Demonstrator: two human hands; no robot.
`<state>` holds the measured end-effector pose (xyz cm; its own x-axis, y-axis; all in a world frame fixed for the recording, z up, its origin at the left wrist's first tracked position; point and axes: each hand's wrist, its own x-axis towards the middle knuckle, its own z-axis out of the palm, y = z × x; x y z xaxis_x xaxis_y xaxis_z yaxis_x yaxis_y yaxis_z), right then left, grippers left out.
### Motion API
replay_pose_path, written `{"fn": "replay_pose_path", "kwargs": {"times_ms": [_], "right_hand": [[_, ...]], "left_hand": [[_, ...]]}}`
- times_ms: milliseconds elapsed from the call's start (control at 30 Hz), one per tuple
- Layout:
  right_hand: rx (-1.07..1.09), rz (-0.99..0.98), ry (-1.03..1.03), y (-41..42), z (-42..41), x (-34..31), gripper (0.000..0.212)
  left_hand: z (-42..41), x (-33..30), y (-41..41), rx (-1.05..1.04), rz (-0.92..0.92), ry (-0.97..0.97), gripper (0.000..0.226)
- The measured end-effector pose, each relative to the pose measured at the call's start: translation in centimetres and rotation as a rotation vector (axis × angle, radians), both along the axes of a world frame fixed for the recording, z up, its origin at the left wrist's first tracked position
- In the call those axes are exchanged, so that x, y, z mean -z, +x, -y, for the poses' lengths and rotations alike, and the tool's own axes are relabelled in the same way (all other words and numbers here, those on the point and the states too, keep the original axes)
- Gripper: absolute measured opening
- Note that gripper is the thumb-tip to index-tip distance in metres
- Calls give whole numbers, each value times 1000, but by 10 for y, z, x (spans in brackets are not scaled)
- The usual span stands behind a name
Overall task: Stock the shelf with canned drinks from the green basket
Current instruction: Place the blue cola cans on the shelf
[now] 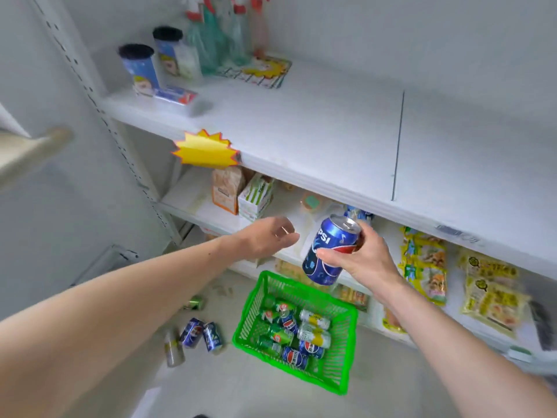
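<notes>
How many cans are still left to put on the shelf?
Lots still. The right hand grips one blue Pepsi can, lifted toward the shelf. The left hand is empty and open. About ten cans still lie in the green basket, a few more on the floor. Any already shelved are hard to spot.

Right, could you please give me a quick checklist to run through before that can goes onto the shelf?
1. Grip: the right hand wraps the blue Pepsi can around its middle. Ok.
2. Can upright: it tilts, top leaning toward the shelves. Not ok.
3. Landing spot: the white middle shelf shows bare surface beside the green and white carton. Ok.
4. Left hand out of the path: it holds nothing and hovers open in front of that shelf. Not ok.
5. Supply: the green plastic basket on the floor holds more cans. Ok.
6. Room behind the can: hidden. Cannot tell.
</notes>
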<state>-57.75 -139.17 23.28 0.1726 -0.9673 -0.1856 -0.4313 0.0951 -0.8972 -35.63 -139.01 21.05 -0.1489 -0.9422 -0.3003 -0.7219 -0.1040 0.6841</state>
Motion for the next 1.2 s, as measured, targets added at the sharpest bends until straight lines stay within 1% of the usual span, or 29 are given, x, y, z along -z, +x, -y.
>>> {"fn": "replay_pose_path", "kwargs": {"times_ms": [100, 200, 267, 400, 567, 700, 800, 900, 1033, 1200], "right_hand": [[7, 13, -63, 23, 11, -47, 58], [48, 8, -143, 43, 33, -84, 59], [76, -19, -198, 55, 54, -102, 60], [169, -74, -274, 77, 111, -119, 60], [245, -129, -310, 99, 188, -105, 62], [249, -142, -324, 111, 237, -86, 62], [259, -151, -354, 118, 264, -73, 64], [283, -166, -384, 125, 282, -64, 69], [305, -178, -409, 129, 293, -57, 72], [205, -126, -429, 116, 293, -43, 84]], "left_hand": [[13, -52, 23, 25, 0, -76, 35], [34, -91, 43, 1, -15, -120, 34], [53, -108, 52, -17, 0, -156, 35], [97, -124, 63, -10, 107, -216, 40], [157, -114, 71, -31, 248, -270, 45], [199, -97, 74, -77, 307, -320, 52], [225, -85, 75, -105, 302, -343, 59], [243, -76, 72, -75, 287, -305, 66], [259, -69, 65, -45, 266, -309, 69], [269, -70, 64, -33, 275, -310, 69]]}}
